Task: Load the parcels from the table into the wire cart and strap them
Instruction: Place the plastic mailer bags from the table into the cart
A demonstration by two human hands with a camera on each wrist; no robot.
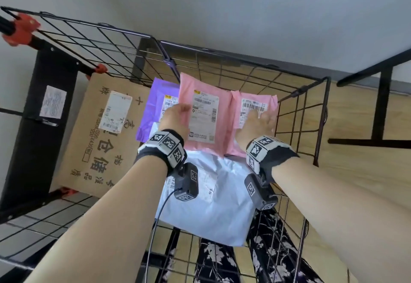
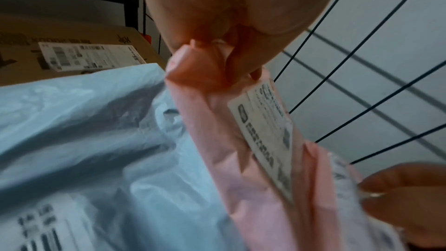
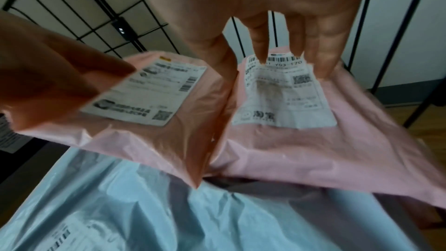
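Observation:
Inside the black wire cart (image 1: 298, 92) lie several parcels. My left hand (image 1: 175, 116) pinches the left edge of a pink mailer bag (image 1: 224, 116) with a white label; the left wrist view shows my thumb and fingers (image 2: 241, 60) folded on its corner. My right hand (image 1: 259, 124) lies with straight spread fingers (image 3: 323, 51) on a second pink mailer (image 1: 270, 101), pressing its label (image 3: 282, 93). Both pink bags rest on a pale blue-white bag (image 1: 213, 207). A purple bag (image 1: 153, 107) lies behind my left hand. A brown cardboard box (image 1: 104, 136) stands at the cart's left.
Red clamps (image 1: 20, 30) hold the cart's wire panels at the far left corner. A black frame (image 1: 33, 127) stands left of the box. Wooden floor (image 1: 360, 153) and black table legs (image 1: 380, 109) lie to the right. A dark floral garment (image 1: 269, 249) shows below the cart.

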